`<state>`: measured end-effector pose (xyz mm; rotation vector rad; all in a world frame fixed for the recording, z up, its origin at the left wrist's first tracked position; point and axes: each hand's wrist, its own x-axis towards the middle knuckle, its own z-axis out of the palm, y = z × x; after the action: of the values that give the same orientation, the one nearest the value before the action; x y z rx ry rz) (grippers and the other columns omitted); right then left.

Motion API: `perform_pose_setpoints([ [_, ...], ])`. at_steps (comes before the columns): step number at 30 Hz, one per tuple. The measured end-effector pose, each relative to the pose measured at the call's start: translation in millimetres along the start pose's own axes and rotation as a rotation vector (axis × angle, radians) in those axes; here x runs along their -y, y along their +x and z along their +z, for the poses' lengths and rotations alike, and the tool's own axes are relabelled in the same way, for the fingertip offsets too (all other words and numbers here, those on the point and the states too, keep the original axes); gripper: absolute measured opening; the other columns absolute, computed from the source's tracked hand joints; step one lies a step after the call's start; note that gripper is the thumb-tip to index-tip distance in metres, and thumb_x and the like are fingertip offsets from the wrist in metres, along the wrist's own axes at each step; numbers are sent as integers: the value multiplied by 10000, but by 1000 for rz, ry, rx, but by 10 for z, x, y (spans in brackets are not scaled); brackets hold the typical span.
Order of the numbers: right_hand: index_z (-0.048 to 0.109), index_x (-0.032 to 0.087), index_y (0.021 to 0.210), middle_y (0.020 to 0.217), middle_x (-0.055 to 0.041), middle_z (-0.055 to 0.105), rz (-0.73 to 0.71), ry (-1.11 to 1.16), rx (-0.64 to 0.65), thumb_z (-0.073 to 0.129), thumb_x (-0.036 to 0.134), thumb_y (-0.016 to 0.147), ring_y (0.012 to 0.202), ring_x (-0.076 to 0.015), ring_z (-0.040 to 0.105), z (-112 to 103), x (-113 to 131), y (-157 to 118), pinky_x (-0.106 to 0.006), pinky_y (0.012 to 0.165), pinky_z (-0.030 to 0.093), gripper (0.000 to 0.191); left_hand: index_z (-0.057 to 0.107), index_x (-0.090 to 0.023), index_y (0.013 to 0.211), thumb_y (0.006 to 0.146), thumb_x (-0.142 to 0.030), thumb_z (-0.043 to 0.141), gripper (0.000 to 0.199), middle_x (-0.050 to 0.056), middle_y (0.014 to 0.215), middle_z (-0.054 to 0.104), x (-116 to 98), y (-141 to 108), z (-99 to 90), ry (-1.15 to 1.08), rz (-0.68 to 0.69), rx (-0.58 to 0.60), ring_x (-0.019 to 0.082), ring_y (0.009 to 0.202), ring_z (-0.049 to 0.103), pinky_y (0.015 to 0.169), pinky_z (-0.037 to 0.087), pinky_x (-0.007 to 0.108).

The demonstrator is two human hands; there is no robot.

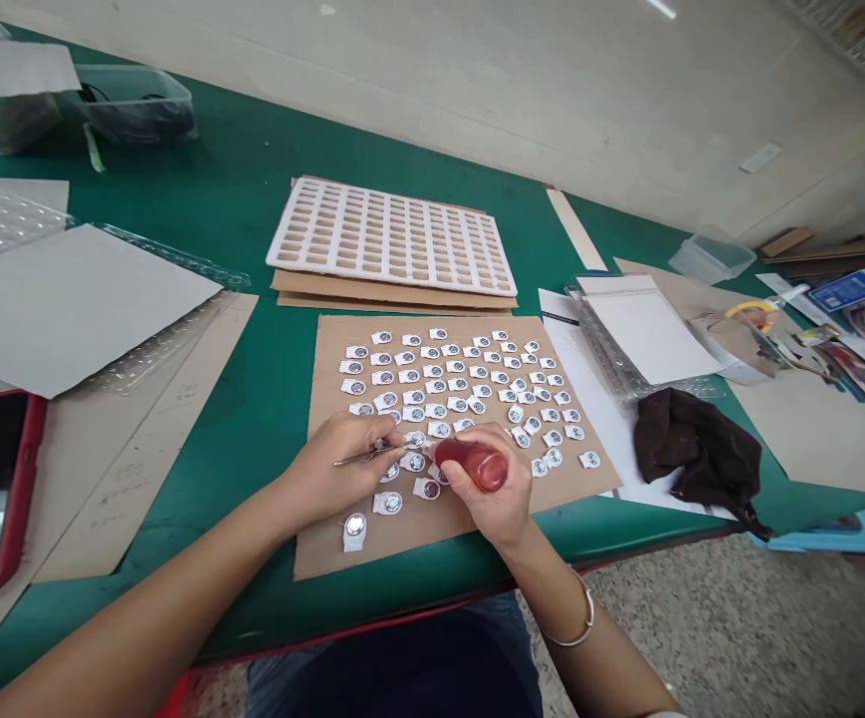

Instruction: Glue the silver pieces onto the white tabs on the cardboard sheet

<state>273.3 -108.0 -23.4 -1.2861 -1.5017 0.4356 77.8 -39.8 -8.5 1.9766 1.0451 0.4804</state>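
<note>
My left hand is closed on a pair of metal tweezers, whose tips point right at one of the small white tabs with a round silvery disc. In my right hand is a small red squeeze bottle, tilted so that its nozzle points left towards the tweezer tips. Whether the nozzle touches a disc I cannot tell. Under both hands lies a brown cardboard sheet, with many such tabs in loose rows. Some tabs are hidden behind my fingers.
Behind the cardboard, a white grid tray rests on more cardboard. A red-edged phone and papers lie at left. At right are white cards, a dark cloth and a clear box. A plastic tub stands back left.
</note>
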Motion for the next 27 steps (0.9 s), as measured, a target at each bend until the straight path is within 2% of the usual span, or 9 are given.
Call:
perform_pose_setpoints([
  [7, 591, 199, 939, 856, -45, 606, 22, 15, 11, 714, 227, 702, 807, -191, 592, -7, 7, 2, -368, 745, 491, 268, 634, -203, 823, 814, -249, 512, 130, -3, 735, 641, 39, 4, 17, 9, -20, 25, 138, 653, 578, 568, 419, 224],
  [13, 595, 195, 922, 845, -49, 608, 51, 20, 9, 717, 237, 694, 792, -194, 598, -7, 7, 8, -371, 740, 497, 262, 646, -198, 813, 813, -291, 526, 152, 5, 718, 647, 41, 1, 16, 4, -18, -4, 146, 644, 585, 553, 427, 224],
  [17, 602, 197, 892, 858, -56, 618, 145, 81, -78, 712, 264, 690, 801, -207, 625, -40, 21, 7, -393, 748, 517, 240, 648, -197, 794, 807, -307, 539, 155, 9, 720, 660, 52, 2, 34, -8, -23, -8, 158, 671, 602, 573, 445, 234],
  [20, 569, 206, 925, 835, -49, 649, 311, 333, -182, 649, 321, 749, 740, -208, 666, -146, 55, 70, -360, 613, 549, 225, 643, -197, 778, 808, -314, 549, 153, 18, 750, 672, 38, 1, 42, -50, -56, -13, 166, 700, 611, 581, 452, 244],
  [23, 540, 208, 945, 749, -30, 673, 433, 533, -220, 600, 394, 779, 609, -189, 667, -341, 98, 221, -274, 421, 489, 256, 643, -184, 751, 779, -338, 598, 162, 28, 706, 666, -26, 8, -17, -157, -107, -43, 160, 634, 602, 531, 451, 241],
  [25, 522, 212, 974, 715, -23, 680, 462, 573, -189, 588, 433, 781, 538, -167, 647, -489, 120, 365, -254, 389, 462, 300, 650, -176, 747, 743, -358, 644, 182, 35, 689, 663, -102, 27, -110, -200, -133, -105, 158, 605, 596, 507, 456, 240],
  [27, 514, 222, 978, 678, -13, 671, 466, 597, -154, 584, 439, 783, 548, -165, 647, -613, 137, 532, -244, 392, 456, 300, 656, -177, 738, 706, -367, 684, 195, 40, 709, 670, -197, 67, -231, -178, -132, -196, 160, 624, 603, 512, 466, 236],
])
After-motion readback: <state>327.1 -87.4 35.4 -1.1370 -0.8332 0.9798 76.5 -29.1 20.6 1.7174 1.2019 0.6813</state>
